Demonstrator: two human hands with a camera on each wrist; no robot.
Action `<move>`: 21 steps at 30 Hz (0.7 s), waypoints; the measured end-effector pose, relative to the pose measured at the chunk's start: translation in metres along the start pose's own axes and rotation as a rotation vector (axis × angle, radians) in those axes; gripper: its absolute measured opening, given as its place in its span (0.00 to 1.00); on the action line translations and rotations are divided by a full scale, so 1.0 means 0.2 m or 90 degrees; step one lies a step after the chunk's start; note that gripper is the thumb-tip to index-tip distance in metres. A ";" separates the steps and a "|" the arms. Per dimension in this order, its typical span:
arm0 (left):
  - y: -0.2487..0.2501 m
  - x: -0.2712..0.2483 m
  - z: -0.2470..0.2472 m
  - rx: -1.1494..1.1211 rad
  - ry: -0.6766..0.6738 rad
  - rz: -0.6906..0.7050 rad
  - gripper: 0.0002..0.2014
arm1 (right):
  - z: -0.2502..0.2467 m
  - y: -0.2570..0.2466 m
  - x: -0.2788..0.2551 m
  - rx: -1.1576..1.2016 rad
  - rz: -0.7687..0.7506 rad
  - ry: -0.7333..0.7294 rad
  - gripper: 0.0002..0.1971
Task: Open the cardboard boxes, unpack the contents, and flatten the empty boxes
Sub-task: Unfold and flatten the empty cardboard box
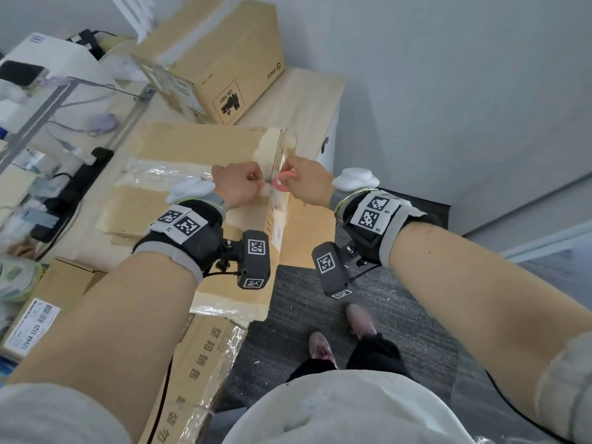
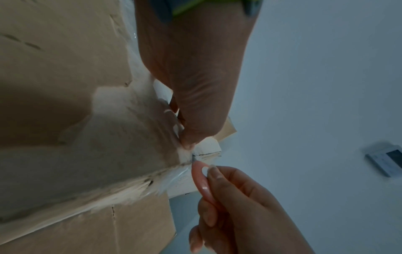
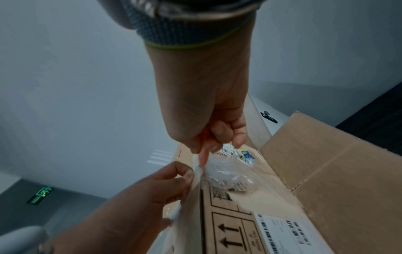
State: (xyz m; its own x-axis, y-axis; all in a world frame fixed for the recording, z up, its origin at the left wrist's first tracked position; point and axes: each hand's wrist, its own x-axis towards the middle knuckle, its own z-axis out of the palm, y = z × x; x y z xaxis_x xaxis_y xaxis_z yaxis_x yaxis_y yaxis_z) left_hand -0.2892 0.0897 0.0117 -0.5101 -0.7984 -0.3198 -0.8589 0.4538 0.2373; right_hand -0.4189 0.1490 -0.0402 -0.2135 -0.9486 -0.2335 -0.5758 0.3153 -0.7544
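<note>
At the box's top right edge, both hands work the tape.
On the desk, the cardboard box (image 1: 192, 174) lies taped; the left hand (image 1: 237, 184) pinches clear tape (image 3: 226, 173) while the right hand (image 1: 307, 182) holds a pink cutter (image 1: 283, 182) against it.

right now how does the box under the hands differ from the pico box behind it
The near box lies broad and flat; the PICO box stands tilted. The near box carries crinkled clear tape, pinched by the left hand while the right hand holds a pink cutter to it; nothing touches the PICO box. Both are brown cardboard on the same wooden top.
</note>
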 end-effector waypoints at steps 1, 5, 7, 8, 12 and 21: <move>0.00 0.00 0.00 -0.005 -0.004 -0.002 0.13 | 0.00 0.00 0.00 0.001 0.004 0.001 0.11; 0.00 0.00 0.00 -0.034 -0.011 -0.013 0.12 | 0.00 -0.01 0.00 0.004 0.014 0.007 0.12; 0.00 -0.01 -0.01 -0.043 -0.015 -0.015 0.11 | 0.01 -0.02 0.01 0.011 0.028 -0.006 0.12; 0.00 -0.01 -0.01 -0.045 -0.016 -0.012 0.10 | 0.00 -0.02 0.01 0.010 0.035 -0.004 0.13; 0.00 -0.02 -0.01 -0.059 -0.008 -0.009 0.09 | 0.00 -0.04 0.01 0.049 0.056 -0.018 0.14; 0.00 -0.02 -0.01 -0.072 -0.014 -0.019 0.09 | 0.02 -0.05 -0.02 0.102 0.081 -0.021 0.14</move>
State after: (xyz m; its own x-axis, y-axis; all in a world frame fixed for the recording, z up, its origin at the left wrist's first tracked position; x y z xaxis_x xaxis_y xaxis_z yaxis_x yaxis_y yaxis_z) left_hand -0.2871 0.0922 0.0147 -0.4864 -0.8014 -0.3480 -0.8638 0.3812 0.3295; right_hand -0.4094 0.1489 -0.0341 -0.2492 -0.9029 -0.3504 -0.4126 0.4263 -0.8050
